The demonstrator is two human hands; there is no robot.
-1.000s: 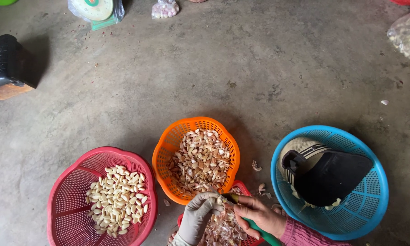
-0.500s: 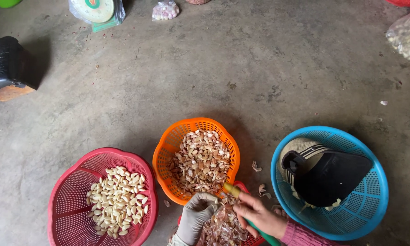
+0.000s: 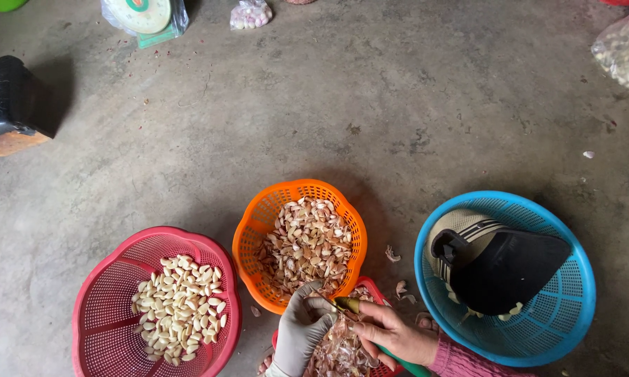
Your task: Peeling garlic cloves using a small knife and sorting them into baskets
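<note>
gloved left hand (image 3: 302, 334) pinches a garlic clove (image 3: 347, 304) | right hand (image 3: 396, 335) grips, seemingly, a green-handled knife (image 3: 398, 357) | orange basket (image 3: 258, 230) just beyond

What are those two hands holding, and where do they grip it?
The right hand grips a green-handled tool by its handle. The gloved left hand pinches something small at its fingertips; too hidden to identify.

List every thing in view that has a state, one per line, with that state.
Left hand: gloved, fingers curled beside the small tool.
Right hand: bare, gripping a green-handled tool.
Orange basket: upright, part-filled with unpeeled cloves.
Red basket: upright, holding pale peeled cloves.
Blue basket: upright, holding a dark cap.
Small red basket: under the hands, full of papery skins.
</note>
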